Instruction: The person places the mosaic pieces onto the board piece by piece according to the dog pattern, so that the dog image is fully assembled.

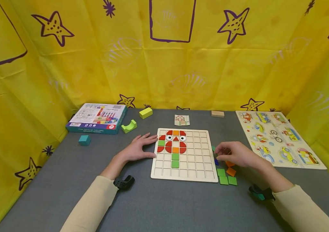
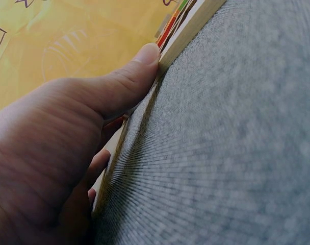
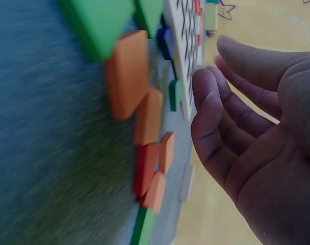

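Two hands work at a wooden board (image 1: 194,167) lying flat on the grey surface (image 1: 158,203), nearly square, its edges running square to the person. The left hand (image 1: 136,149) rests open against the board's left edge, fingers straight and pointing toward the far side, thumb (image 2: 127,81) pressed to the rim. The right hand (image 1: 237,154) hovers just right of the board over loose tiles (image 1: 227,176), fingers relaxed and slightly curved, gripping nothing in the wrist view. Green (image 3: 101,23) and orange (image 3: 128,71) tiles lie beside its fingers (image 3: 211,112). Red, orange and green pieces fill the board's upper-left cells, a green column (image 1: 175,160) running toward the person.
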`<state>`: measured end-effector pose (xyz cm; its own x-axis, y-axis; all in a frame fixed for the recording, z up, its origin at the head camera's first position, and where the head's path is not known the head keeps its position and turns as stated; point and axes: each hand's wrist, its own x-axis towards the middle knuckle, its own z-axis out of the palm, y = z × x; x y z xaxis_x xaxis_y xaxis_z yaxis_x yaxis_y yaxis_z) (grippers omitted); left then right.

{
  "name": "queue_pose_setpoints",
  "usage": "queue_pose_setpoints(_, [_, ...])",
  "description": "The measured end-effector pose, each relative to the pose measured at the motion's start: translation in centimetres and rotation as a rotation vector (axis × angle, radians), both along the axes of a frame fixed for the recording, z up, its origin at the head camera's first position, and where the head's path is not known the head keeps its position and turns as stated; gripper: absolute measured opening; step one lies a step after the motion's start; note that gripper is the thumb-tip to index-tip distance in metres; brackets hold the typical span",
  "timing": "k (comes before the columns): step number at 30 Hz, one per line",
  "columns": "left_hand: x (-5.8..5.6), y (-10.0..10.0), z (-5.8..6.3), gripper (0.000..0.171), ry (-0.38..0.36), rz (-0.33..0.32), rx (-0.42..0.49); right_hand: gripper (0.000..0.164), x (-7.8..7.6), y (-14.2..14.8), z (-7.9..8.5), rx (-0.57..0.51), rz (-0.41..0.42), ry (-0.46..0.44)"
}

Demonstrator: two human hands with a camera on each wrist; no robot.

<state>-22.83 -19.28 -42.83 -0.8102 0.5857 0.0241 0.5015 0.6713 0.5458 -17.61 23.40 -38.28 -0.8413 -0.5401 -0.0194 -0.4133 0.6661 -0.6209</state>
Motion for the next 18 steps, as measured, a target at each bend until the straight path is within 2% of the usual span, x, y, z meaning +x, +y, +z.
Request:
queue_pose_setpoints(8, [0.1,-0.1,0.0,0.078,0.008,-0.004,0.002,0.015,2.3,1.2,-1.0,-0.016,0.096,-0.035])
queue_pose_setpoints(14, [0.2,-0.1,0.1,0.079,0.003,-0.001,-0.001,0.019,3.0,0.9,-1.3,0.039,0.145,-0.007])
queue_pose_setpoints(18, [0.1,0.0,0.1,0.079,0.003,0.000,-0.007,0.019,3.1,0.7,-1.4,0.056,0.144,0.003])
